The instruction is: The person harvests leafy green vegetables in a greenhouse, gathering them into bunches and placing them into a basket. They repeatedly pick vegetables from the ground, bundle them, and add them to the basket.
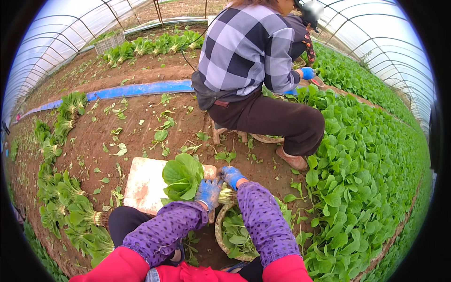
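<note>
Two hands in blue gloves work just above the near-left part of a round, pale-rimmed basket [219,235] holding loose green leaves. The left hand [206,191] has its fingers closed around a bright-green, broad-leaved bunch of greens [182,176], whose leaves spread out to the left of the basket and whose pale stems end over its far rim. The right hand [231,176] is bent with its fingers curled beside those stems; whether they grip anything I cannot tell. Purple, dark-spotted sleeves [263,225] cover part of the basket. Left of it lies an off-white flat slab [143,185], and farther left, a row of uprooted green bunches [77,207] on brown soil. Right of it grows a dense green leafy bed [361,188]. Beyond it, a co-worker in a black-and-grey checked top [244,47] sits on a low wooden stool [217,134], blocking the view past the basket.
</note>
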Demonstrator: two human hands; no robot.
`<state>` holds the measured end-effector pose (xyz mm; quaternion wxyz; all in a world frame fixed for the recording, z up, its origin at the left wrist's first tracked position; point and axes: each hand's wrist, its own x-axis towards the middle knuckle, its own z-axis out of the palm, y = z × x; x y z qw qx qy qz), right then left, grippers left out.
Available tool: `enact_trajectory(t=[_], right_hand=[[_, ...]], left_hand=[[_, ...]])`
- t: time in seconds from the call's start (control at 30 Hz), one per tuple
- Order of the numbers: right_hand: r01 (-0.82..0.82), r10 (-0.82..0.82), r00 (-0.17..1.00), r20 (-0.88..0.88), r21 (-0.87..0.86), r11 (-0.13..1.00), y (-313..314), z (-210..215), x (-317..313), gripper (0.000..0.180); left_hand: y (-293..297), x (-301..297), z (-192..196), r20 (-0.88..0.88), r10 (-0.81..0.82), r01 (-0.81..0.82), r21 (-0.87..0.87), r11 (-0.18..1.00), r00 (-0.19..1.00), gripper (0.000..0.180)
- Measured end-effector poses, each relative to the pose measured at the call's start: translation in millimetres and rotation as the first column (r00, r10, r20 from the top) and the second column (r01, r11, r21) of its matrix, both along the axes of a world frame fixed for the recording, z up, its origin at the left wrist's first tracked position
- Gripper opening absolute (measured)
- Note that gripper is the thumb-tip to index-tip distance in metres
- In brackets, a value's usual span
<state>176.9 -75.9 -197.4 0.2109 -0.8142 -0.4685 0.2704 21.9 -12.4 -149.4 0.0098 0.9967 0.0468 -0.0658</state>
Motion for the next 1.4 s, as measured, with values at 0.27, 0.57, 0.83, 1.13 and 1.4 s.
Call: enact_trajectory(t=[0.27,0.57,0.83,1.13,1.4], right_hand=[[0.047,-0.042,0.988,-0.15,0.028,0.998,-6,-2,2,0.031],[0.197,-0.201,0.977,-0.069,-0.066,0.978,1,-5,-4,0.033],[0.107,-0.175,0.973,0.148,0.381,0.918,-5,14,-25,0.021],[0.478,-0.019,0.568,-0.823,0.311,0.821,-18,52,-36,0.013],[0.459,-0.227,0.769,-0.597,0.27,0.846,-54,105,-77,0.024]], left_hand=[[1,-2,1,0.042,-0.026,0.027,-0.025,0.999,0.999,0.066],[-2,0,-5,0.051,-0.061,0.059,0.035,0.998,0.997,0.063],[3,8,1,-0.075,0.02,-0.021,-0.014,1.0,0.997,0.047],[6,5,-4,-0.092,0.05,-0.057,-0.079,0.995,0.995,0.051],[9,12,4,-0.125,0.021,-0.034,-0.104,0.994,0.992,0.05]])
